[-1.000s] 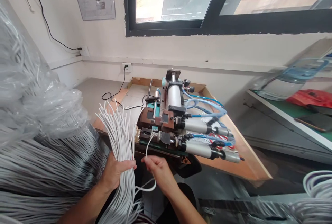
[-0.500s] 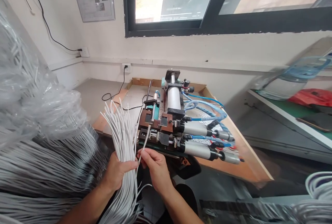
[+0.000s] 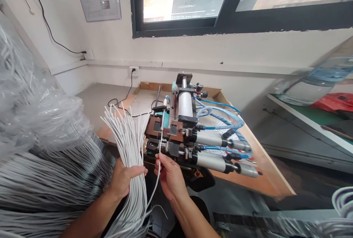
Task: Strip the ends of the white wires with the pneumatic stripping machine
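- Cable (image 3: 158, 181), single & white: up btwn R hand and machine (image 3: 185, 105), upper end by the brown blocks (image 3: 157, 128). Can't tell if the tip is in the gap or just over it.
- R hand (image 3: 172, 179): thumb + fingertips pinched on the cable, just below the blocks. Prob. best w/ a light pinch near the end, so the tip doesn't bend or wander.
- L hand (image 3: 121, 179): wrapped round the thick bundle (image 3: 128, 146), ends fanned out up top, beside the machine. Firm grip but no crushing, I'd say; loose ends best tilted off the blocks.
- Line-up: tip straight & square to the gap, IMO; a skewed one could snag.
- Slack: cable curves down beside the bundle, so a bit of give helps vs. tugging.
- Safety: fingertips v. close to metal parts; best clear of anything that might close.
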The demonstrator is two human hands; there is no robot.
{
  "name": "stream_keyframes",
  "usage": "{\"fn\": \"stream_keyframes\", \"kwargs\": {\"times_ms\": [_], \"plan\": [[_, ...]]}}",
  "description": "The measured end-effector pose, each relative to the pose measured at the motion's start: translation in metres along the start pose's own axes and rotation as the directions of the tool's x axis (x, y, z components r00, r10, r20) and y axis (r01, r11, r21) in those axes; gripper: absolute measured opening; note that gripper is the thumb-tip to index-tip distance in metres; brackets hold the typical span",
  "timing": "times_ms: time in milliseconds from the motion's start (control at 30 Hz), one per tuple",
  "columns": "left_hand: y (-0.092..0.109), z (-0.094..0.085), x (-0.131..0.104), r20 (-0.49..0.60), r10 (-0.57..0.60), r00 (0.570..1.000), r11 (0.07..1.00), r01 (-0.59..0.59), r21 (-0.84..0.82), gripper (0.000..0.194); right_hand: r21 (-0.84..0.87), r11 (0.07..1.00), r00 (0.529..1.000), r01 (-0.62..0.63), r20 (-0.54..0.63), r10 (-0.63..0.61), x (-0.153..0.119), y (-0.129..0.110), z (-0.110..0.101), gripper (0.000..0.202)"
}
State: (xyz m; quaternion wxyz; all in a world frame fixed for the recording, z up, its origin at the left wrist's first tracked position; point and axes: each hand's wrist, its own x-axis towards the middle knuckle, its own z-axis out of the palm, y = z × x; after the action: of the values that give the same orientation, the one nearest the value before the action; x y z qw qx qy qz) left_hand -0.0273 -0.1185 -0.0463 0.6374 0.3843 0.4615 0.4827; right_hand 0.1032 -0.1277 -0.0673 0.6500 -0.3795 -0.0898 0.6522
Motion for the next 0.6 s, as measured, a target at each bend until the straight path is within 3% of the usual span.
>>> {"fn": "stream_keyframes", "kwargs": {"times_ms": [133,233,400,600], "plan": [[-0.001,0.002,-0.001,-0.016,-0.008,1.0,0.999,0.008,0.033,0.017,0.008,0.996,0.988,-0.085,0.128,0.083,-0.003,0.003,0.001,0.028],[-0.002,0.004,-0.002,0.05,0.022,0.999,0.998,-0.024,0.05,0.016,-0.119,0.988,0.969,-0.099,0.213,0.122,-0.007,0.006,0.003,0.027],[-0.003,0.003,-0.002,0.106,0.081,0.991,0.99,-0.092,0.106,0.013,-0.247,0.96,0.985,0.135,0.136,-0.104,-0.015,0.01,0.0,0.022],[0.001,-0.004,-0.002,0.074,-0.004,0.997,0.999,0.0,0.045,0.013,-0.192,0.966,0.985,0.174,0.016,-0.174,-0.023,0.015,-0.01,0.023]]}}
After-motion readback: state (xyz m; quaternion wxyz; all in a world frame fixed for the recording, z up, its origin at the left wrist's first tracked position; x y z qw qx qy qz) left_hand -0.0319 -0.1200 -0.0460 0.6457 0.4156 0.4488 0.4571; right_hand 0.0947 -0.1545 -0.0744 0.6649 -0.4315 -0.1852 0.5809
